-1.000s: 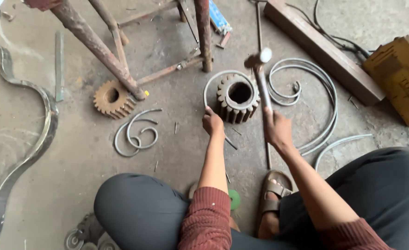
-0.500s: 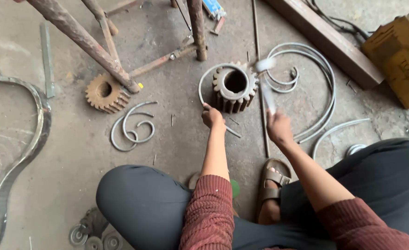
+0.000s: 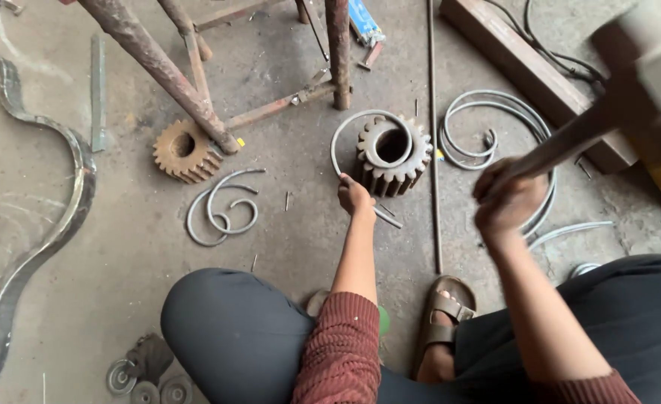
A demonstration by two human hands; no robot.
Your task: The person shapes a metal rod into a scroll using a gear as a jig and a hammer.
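My left hand (image 3: 354, 196) is closed on the tail of the steel scroll (image 3: 360, 138), which lies curled over the dark gear (image 3: 392, 157) on the floor. My right hand (image 3: 506, 200) grips the hammer (image 3: 629, 86), raised high. The curl looks half formed to me; its straight end is not bent yet. Finished scrolls (image 3: 222, 209) lie near.

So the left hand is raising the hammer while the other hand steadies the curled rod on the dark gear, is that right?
Not quite. In the head view the right hand raises the hammer, blurred; the left hand steadies the curled rod on the dark gear.
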